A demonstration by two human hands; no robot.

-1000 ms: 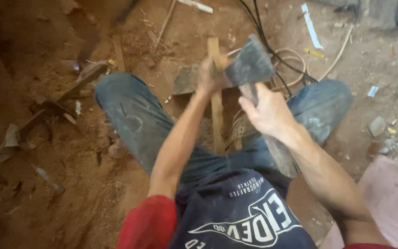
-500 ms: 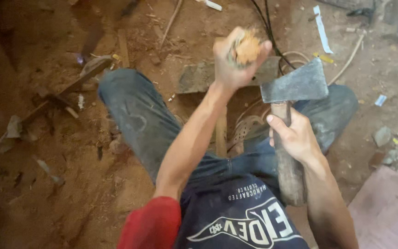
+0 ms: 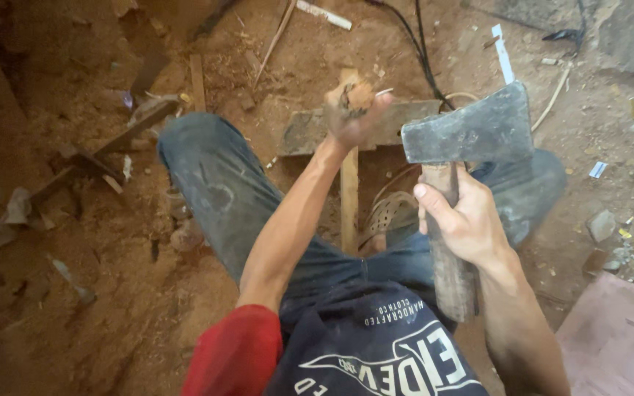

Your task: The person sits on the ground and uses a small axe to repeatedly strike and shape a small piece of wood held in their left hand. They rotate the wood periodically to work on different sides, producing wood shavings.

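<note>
My right hand (image 3: pixel 464 220) grips the wooden handle of a hatchet (image 3: pixel 471 136) just under its grey steel head, which is raised with the blade pointing right. My left hand (image 3: pixel 354 114) is stretched forward and closed around the top end of a narrow wooden stick (image 3: pixel 348 198). The stick stands upright between my knees. Its lower end reaches down beside a sandal near my feet. The hatchet head hangs to the right of the stick's top, apart from it.
I sit over red dirt ground littered with wood chips and scraps. A flat stone slab (image 3: pixel 302 132) lies behind the stick. Black cables (image 3: pixel 420 44) run at the top. Broken wood pieces (image 3: pixel 111 147) lie left. A pinkish board (image 3: pixel 618 337) sits at lower right.
The hatchet has swung from over the stick out to the right and risen. My left hand stays on the stick's top, now lifted slightly forward.
</note>
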